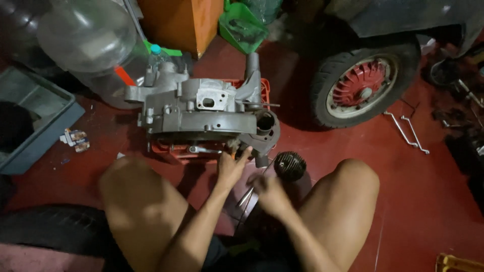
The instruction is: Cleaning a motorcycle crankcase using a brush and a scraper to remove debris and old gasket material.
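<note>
Bracing the engine case (pixel 201 113) on its red crate (pixel 262 86), the left hand (pixel 231 168) pinches a fitting; the blurred right hand (pixel 269 194) closes on a metal tool (pixel 245 197) just beside it.

This is a small repair garage or home workshop for scooters, with work done on a glossy red-painted concrete floor (pixel 433 201). A grey cast-metal engine casing (pixel 201 113) sits on a low red plastic crate (pixel 262 88), beside a black scooter tyre with a red-and-cream hub (pixel 359 86). Two bent steel wrenches (pixel 408 132), a grey plastic bin (pixel 38 118) and a worn black tyre (pixel 48 226) lie nearby.
</note>
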